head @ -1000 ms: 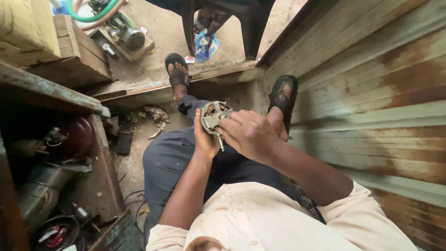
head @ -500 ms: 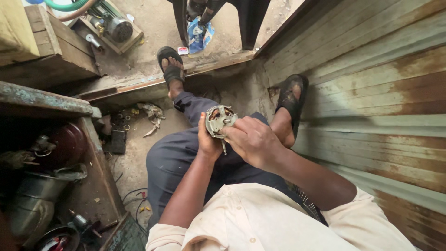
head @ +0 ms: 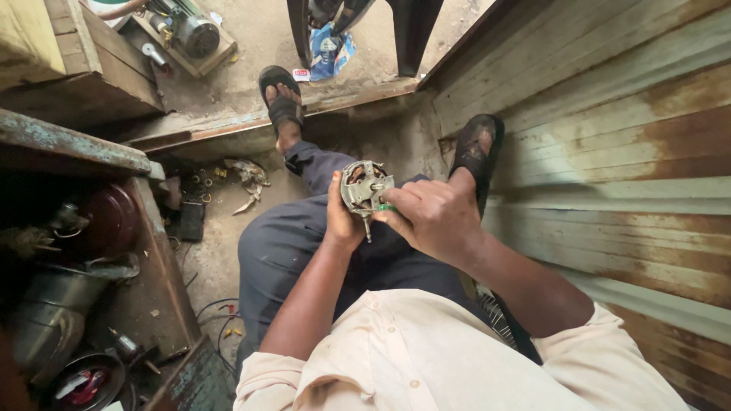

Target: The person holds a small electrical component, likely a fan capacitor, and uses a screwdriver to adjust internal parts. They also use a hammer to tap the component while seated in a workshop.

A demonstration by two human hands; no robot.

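Observation:
I sit with my legs stretched out and hold a small round metal motor part (head: pixel 364 186) above my lap. My left hand (head: pixel 340 219) cups it from the left and below, thumb up along its side. My right hand (head: pixel 431 219) is closed around a tool with a green handle (head: pixel 386 207), its tip against the right side of the motor part. A thin shaft sticks down from the part between my hands.
A rusty corrugated metal wall (head: pixel 609 152) runs along the right. A worn wooden bench (head: pixel 68 144) with dark pots and metal parts under it stands at left. Scraps and small hardware (head: pixel 247 179) lie on the dirt floor. A pump-like machine (head: pixel 186 30) sits beyond the doorsill.
The view has tilted down slightly. My hands stay on the motor part, and my right hand has shifted a little along its right side.

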